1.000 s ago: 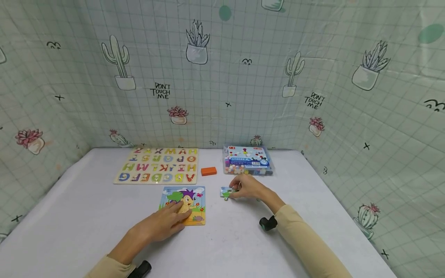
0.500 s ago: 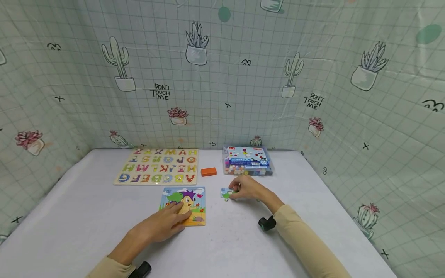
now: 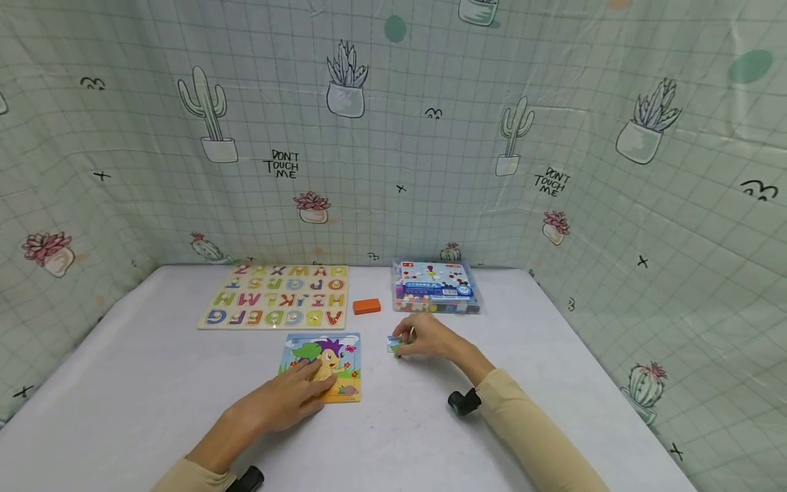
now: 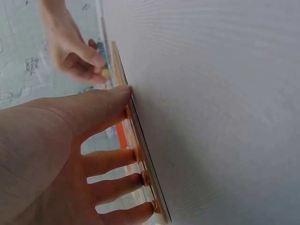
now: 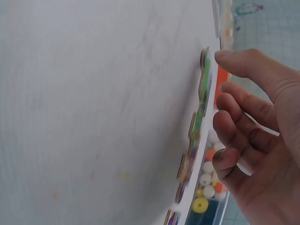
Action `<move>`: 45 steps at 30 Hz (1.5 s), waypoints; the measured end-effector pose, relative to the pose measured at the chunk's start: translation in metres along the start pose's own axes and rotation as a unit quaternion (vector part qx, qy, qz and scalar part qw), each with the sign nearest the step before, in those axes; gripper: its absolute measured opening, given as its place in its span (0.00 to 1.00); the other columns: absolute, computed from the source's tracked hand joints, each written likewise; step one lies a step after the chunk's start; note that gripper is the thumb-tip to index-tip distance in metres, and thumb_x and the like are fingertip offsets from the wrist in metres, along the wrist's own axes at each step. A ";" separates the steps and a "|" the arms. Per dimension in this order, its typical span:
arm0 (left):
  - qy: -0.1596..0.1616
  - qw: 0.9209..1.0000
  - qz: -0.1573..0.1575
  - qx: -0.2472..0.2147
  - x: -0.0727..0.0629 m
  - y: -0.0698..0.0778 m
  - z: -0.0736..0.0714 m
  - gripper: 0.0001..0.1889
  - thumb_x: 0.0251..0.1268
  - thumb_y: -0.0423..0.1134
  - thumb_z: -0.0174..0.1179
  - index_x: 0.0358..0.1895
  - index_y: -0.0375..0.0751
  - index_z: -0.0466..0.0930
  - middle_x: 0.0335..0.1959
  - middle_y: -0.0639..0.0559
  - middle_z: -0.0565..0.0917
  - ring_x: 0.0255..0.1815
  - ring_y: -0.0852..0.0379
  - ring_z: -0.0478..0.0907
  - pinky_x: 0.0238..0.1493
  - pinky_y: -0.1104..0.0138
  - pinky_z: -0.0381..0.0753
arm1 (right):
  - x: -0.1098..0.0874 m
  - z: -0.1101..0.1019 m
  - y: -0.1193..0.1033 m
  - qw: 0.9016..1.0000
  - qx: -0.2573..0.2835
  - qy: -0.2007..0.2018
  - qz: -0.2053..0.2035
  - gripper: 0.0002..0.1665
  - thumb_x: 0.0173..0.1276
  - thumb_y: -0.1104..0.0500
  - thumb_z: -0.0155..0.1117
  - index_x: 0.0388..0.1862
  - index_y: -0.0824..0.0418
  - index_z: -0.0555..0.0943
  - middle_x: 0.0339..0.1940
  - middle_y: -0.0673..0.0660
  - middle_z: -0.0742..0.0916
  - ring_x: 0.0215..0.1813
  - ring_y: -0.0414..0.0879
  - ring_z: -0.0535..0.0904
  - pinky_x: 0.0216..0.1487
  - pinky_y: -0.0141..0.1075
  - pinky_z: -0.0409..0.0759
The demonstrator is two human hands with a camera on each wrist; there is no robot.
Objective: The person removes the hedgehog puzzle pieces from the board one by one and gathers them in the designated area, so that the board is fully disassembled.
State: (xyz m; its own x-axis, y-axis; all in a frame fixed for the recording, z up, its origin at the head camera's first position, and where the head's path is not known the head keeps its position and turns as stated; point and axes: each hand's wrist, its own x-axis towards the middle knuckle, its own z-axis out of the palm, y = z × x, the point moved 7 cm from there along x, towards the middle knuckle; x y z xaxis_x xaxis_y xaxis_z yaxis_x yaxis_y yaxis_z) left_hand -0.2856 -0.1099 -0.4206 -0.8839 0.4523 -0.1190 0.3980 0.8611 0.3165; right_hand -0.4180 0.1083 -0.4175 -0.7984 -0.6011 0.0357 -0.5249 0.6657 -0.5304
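My left hand (image 3: 283, 402) rests on a square jigsaw board (image 3: 350, 342) with a purple-spined hedgehog and a green leaf on it. In the left wrist view the fingertips press on the face of the board (image 4: 146, 159), and the thumb lies at its near edge. To the right, my right hand (image 3: 428, 335) hovers over loose puzzle pieces and hides most of them. A blue-and-green piece (image 3: 392, 344) shows past its fingertips. The right wrist view has several pieces in a row, a green one (image 5: 205, 79) nearest the thumb; thumb and loosely bent fingers stand apart from it.
Behind the jigsaw lies a wooden alphabet board (image 3: 264, 330), with an orange block (image 3: 367, 306) beside it. A clear plastic box (image 3: 436, 290) of coloured beads sits beyond my right hand. A patterned cloth (image 3: 369, 157) walls the back and sides of the white table.
My right hand has shifted slightly left and covers more of the blue-and-green piece. The left hand stays on the jigsaw board. The whole head view has shifted a little.
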 end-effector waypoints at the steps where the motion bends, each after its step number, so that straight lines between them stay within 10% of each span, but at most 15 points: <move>1: 0.000 1.000 0.000 0.000 0.000 0.000 0.000 0.24 0.71 0.45 0.58 0.68 0.48 0.73 0.75 0.36 0.63 0.77 0.35 0.57 0.74 0.41 0.60 | 0.001 0.002 -0.003 1.000 -0.001 -0.001 -0.002 0.14 0.58 0.57 0.75 0.42 0.60 0.86 0.29 0.49 0.84 0.28 0.37 0.73 0.31 0.26 0.74; 22: -0.031 0.999 0.007 -0.017 -0.003 0.001 0.007 0.25 0.70 0.47 0.59 0.69 0.50 0.72 0.75 0.33 0.61 0.76 0.30 0.55 0.71 0.38 0.61 | 0.020 0.058 -0.069 0.996 -0.056 -0.047 -0.052 0.18 0.63 0.50 0.71 0.51 0.54 0.86 0.40 0.48 0.83 0.32 0.34 0.73 0.35 0.23 0.73; 45: -0.028 0.999 0.008 -0.023 0.002 0.001 0.001 0.23 0.72 0.52 0.55 0.67 0.52 0.74 0.75 0.31 0.60 0.75 0.27 0.55 0.69 0.34 0.62 | 0.029 0.055 -0.085 0.992 -0.099 -0.073 -0.038 0.21 0.62 0.47 0.72 0.53 0.50 0.84 0.42 0.49 0.82 0.40 0.37 0.73 0.42 0.27 0.73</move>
State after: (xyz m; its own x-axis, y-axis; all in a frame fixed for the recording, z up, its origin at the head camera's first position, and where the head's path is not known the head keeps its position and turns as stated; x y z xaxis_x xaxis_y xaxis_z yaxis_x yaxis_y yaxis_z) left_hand -0.2868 -0.1074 -0.4218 -0.8624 0.4786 -0.1649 0.3984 0.8427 0.3621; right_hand -0.3808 0.0101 -0.4181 -0.7099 -0.7016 -0.0618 -0.6420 0.6807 -0.3529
